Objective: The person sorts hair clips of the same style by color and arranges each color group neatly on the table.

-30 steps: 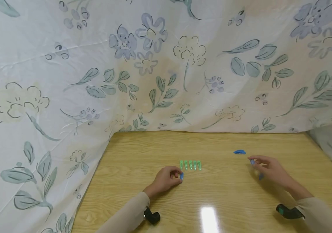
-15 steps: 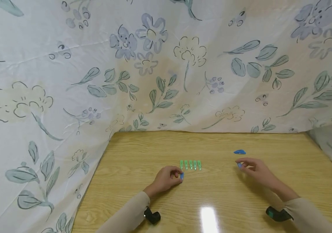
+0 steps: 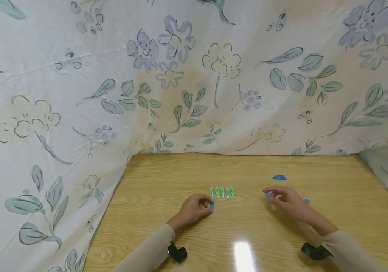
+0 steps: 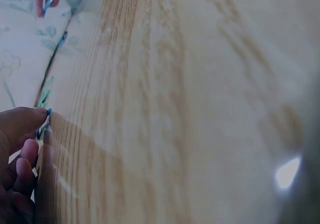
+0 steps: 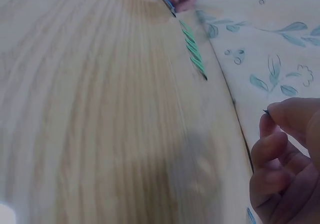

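My left hand (image 3: pixel 194 207) pinches a blue snap hair clip (image 3: pixel 211 206) upright between thumb and fingers, at or just above the tabletop. Just beyond it, several green hair clips (image 3: pixel 222 193) lie side by side in a row. To the right of that row my right hand (image 3: pixel 287 202) holds another blue hair clip (image 3: pixel 267 195) by the fingertips, above the table. In the right wrist view only a dark tip of this clip (image 5: pixel 266 112) shows past the thumb. A loose blue clip (image 3: pixel 279 177) lies farther back, and one more (image 3: pixel 306 201) is partly hidden behind the right hand.
The wood-grain table (image 3: pixel 166 170) meets a floral cloth (image 3: pixel 187 113) hanging along its back and left side. Light glares off the front of the tabletop. A black wrist device (image 3: pixel 177 252) is strapped at the left sleeve, another (image 3: pixel 315 251) at the right.
My right hand has travelled left with its blue clip, from beside the loose blue clips toward the green row. The left hand stays in place with its clip.
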The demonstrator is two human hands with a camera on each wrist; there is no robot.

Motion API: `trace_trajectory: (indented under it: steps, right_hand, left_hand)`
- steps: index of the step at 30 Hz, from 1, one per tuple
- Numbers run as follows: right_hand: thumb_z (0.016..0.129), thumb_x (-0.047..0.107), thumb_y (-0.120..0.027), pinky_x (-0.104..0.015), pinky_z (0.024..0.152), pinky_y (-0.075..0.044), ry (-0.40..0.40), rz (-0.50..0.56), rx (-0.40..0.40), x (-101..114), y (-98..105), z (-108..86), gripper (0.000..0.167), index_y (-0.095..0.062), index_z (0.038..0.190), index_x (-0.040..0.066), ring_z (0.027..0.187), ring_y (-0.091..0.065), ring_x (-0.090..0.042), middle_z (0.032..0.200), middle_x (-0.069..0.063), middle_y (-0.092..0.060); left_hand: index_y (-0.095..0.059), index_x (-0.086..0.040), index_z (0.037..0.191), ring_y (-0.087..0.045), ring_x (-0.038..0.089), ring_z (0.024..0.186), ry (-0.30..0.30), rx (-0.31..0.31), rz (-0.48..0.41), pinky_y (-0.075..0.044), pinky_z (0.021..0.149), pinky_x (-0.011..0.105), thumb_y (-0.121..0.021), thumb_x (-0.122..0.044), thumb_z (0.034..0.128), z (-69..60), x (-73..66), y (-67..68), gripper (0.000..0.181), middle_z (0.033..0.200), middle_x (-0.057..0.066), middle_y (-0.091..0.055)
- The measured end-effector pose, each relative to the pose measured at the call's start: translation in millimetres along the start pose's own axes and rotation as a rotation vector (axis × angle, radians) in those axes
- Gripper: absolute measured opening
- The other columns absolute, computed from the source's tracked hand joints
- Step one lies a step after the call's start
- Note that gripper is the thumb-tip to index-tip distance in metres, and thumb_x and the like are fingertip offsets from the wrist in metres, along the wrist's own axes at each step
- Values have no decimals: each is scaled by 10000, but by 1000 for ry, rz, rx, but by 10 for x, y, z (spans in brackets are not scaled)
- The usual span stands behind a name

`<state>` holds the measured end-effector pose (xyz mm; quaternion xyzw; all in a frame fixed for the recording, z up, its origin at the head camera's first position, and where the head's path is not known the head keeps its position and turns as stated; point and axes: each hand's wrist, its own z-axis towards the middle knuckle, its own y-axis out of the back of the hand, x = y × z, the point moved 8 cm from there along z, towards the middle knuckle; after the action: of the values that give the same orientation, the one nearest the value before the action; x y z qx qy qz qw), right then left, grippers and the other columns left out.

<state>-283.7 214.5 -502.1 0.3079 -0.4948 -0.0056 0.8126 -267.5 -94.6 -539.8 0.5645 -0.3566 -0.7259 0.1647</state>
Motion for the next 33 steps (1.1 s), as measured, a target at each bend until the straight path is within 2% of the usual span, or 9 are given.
trace_trajectory:
  steps: [8,16,23,33]
  right_hand:
    - [985,-9,-591,-236,536,-454,-30,40,48,35,-193,57,274,-629,1248,-76,783,-549,0,951,-159,-643]
    - [987,-23,-573,-229,495,-441,2,110,92,116,-454,159,271,-611,1239,-116,662,-547,-37,895,-205,-635]
    - [1004,3,-552,-201,499,-425,-47,149,166,105,-723,266,293,-599,1275,-99,600,-482,9,915,-237,-621]
    - [987,-3,-587,-194,583,-473,-35,226,221,230,-1041,366,296,-600,1254,-128,726,-547,-1,934,-272,-628]
  left_hand:
    - [-749,-123,1051,-413,0,589,-8,-3,-1,-355,547,164,-796,-191,867,13,-1,10,202,803,-56,-617]
    - [-750,-121,1054,-410,12,591,-1,-4,5,-341,550,169,-804,-195,861,28,-3,14,214,805,-58,-617]
    - [-749,-112,1045,-404,10,593,-3,-8,-19,-346,556,165,-790,-170,870,12,9,12,189,806,-45,-620]
    - [-749,-80,1028,-420,17,600,-5,-6,-70,-364,562,163,-780,-125,874,-29,-2,7,164,810,-20,-635]
